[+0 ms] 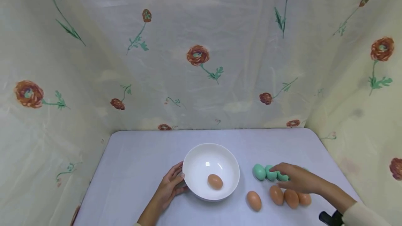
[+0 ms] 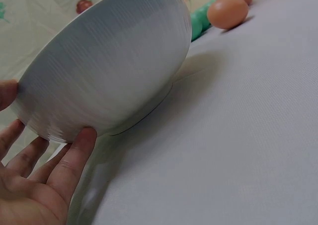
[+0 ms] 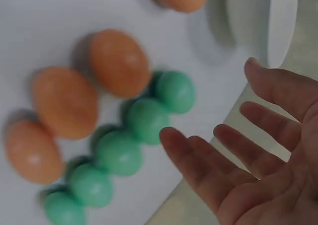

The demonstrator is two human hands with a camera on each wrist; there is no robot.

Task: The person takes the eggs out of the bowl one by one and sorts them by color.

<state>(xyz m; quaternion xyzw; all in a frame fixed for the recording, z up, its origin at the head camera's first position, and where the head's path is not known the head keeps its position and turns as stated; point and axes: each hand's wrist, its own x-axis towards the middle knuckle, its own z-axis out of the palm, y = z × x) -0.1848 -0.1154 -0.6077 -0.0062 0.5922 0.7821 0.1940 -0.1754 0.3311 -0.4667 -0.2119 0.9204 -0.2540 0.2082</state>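
floral curtain (image 1: 201, 62) around pale table (image 1: 135, 170), left hand (image 1: 169, 187) steadying white bowl (image 1: 201, 163), right hand (image 1: 298, 179) spread over eggs (image 1: 276, 194)

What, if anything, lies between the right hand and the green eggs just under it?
Nothing visible. The right hand hovers open over the row of green eggs, fingers spread, with only bare table around. The brown eggs lie beside that row.
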